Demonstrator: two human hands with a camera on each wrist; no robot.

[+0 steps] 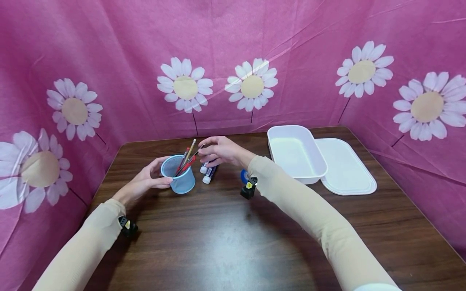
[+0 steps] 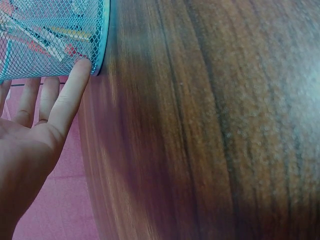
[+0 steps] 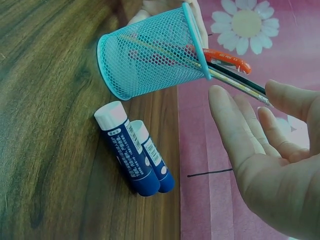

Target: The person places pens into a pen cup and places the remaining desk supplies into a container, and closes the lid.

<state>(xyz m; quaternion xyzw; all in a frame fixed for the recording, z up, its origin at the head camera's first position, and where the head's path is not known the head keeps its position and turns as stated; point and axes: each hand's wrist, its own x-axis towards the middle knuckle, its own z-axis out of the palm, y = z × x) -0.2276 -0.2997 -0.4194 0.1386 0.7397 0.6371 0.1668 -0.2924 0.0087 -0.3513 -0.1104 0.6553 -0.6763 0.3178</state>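
My left hand holds a light-blue mesh pen cup upright on the table, thumb at the near side and fingers round the far side. A red gel pen, a yellow pencil and a dark pencil stick out of the cup. At their upper ends is my right hand, fingers spread and thumb tip right at the dark pencil's end. Below that hand, two blue glue sticks with white caps lie side by side, just right of the cup.
A white plastic box without a cover stands at the back right, its white lid lying flat beside it. A blue ring-shaped roll is partly hidden behind my right wrist. Pink flowered cloth hangs behind the wooden table.
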